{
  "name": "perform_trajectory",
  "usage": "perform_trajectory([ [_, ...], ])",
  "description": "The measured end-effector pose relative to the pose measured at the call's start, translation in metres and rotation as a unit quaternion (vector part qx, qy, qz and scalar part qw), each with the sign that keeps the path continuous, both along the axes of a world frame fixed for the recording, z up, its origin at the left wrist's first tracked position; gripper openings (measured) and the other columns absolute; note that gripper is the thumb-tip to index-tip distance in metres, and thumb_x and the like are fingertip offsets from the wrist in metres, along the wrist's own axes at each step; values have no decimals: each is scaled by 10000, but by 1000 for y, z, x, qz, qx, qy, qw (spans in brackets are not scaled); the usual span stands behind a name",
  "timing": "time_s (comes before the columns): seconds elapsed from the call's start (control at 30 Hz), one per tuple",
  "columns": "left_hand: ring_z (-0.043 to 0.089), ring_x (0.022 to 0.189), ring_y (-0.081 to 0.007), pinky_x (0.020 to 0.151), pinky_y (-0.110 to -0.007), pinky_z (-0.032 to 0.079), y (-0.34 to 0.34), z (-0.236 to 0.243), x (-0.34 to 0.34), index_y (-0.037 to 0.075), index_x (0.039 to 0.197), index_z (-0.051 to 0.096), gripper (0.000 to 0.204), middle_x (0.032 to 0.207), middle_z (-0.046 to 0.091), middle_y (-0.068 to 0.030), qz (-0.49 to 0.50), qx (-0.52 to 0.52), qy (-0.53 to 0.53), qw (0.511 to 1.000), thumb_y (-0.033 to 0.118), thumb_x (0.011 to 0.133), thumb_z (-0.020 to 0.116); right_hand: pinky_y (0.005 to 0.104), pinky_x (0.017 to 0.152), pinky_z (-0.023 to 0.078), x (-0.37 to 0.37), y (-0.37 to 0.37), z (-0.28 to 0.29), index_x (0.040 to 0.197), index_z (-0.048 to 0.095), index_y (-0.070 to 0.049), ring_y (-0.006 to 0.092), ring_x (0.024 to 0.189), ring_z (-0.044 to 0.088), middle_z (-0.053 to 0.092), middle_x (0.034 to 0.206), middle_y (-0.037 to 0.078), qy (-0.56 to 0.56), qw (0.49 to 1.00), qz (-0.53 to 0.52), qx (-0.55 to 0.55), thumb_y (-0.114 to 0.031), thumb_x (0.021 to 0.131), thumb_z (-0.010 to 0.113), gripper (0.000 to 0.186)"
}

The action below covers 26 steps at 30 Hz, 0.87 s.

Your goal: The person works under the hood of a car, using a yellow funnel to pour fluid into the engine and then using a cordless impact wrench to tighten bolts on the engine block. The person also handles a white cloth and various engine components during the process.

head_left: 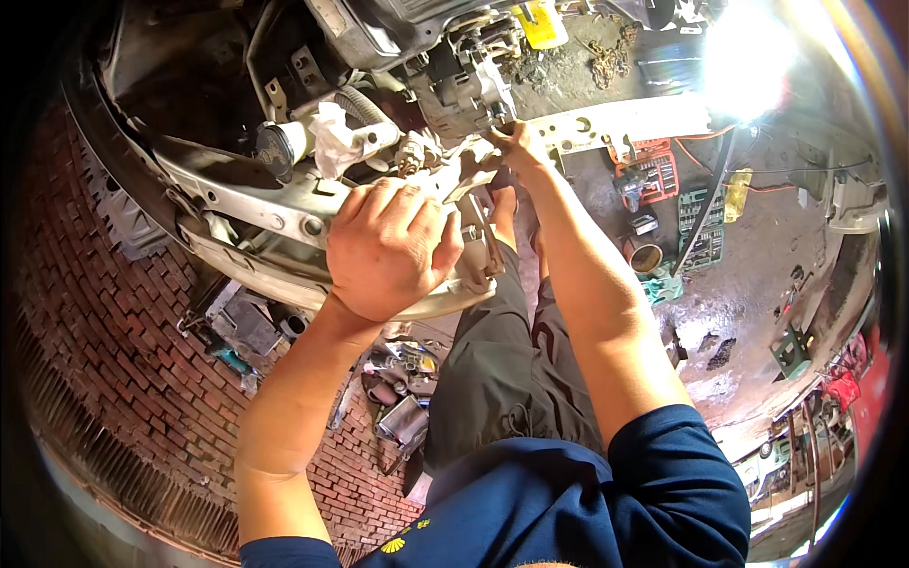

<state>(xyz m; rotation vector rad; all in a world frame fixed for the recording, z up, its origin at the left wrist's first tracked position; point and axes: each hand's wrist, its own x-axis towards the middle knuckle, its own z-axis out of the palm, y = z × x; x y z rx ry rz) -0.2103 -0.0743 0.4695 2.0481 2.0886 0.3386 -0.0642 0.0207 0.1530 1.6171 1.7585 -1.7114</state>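
Across the front of an opened-up car runs a pale metal crossmember. My left hand rests on it, back upward, its fingers bent over the far edge and the thumb apart. Farther right, my right hand reaches in beside the crossmember's right section, close to a grey metal engine part. Its fingers are bent and partly hidden; what they hold cannot be made out. Left of my hands, a filler neck with a round black cap stands near a crumpled white piece.
Right on the floor lie an orange socket case, a green socket case, a power tool and a round tin. Loose parts lie on brick paving at left. A bright lamp glares upper right.
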Motion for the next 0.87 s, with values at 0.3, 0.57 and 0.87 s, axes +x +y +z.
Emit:
perform_trajectory([
  [0.3,699,838,-262,734,-392,525,-2,0,0,84,803,680,116,861,719,-48,-2,-8,8,1000,164,843,753,386,784,565,2,7,9,1169,805,-51,208,830,723,801,942,117,132,969,-78,-191,-365,966,740,380],
  [0.57,701,839,-262,738,-389,524,1,-1,2,86,794,672,113,878,726,-41,-5,-13,13,1000,154,841,749,417,806,568,7,-5,-30,1100,788,-17,266,871,738,782,933,197,77,977,-113,-162,-379,939,793,396],
  [0.87,707,850,-269,751,-397,531,2,2,3,78,793,689,108,877,734,-56,-1,-22,18,1000,155,840,748,442,831,555,5,-22,-66,1088,782,-24,283,842,717,776,931,184,129,975,-132,-121,-462,916,811,472],
])
